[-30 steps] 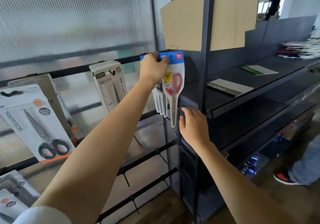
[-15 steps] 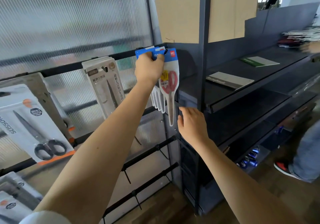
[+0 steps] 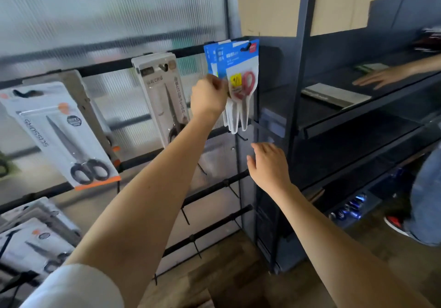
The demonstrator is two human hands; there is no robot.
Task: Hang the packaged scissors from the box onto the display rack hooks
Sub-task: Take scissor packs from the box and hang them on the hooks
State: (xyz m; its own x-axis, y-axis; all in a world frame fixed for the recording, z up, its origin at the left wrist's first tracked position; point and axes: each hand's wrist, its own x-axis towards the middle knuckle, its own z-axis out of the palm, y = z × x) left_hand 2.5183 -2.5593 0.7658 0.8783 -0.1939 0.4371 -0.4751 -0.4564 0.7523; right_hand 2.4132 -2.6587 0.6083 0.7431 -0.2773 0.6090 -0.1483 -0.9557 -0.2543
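Note:
Several blue-carded packs of red-handled scissors (image 3: 241, 73) hang from a hook (image 3: 245, 47) at the right end of the display rack's top bar (image 3: 100, 69). My left hand (image 3: 210, 95) is at the left edge of the front pack, halfway down, with its fingers curled and pinching that edge. My right hand (image 3: 267, 164) hovers below the packs, fingers relaxed and holding nothing. The box is out of view.
A white scissors pack (image 3: 162, 97) and a grey one (image 3: 59, 128) hang further left. Bare hooks (image 3: 186, 214) stick out from the lower bars. A dark shelf unit (image 3: 298, 93) stands on the right, where another person's hand (image 3: 381, 76) and shoe (image 3: 393, 224) show.
My left hand has slid down from the top of the blue card to its left edge. The pack now hangs on the hook. My right hand has dropped lower.

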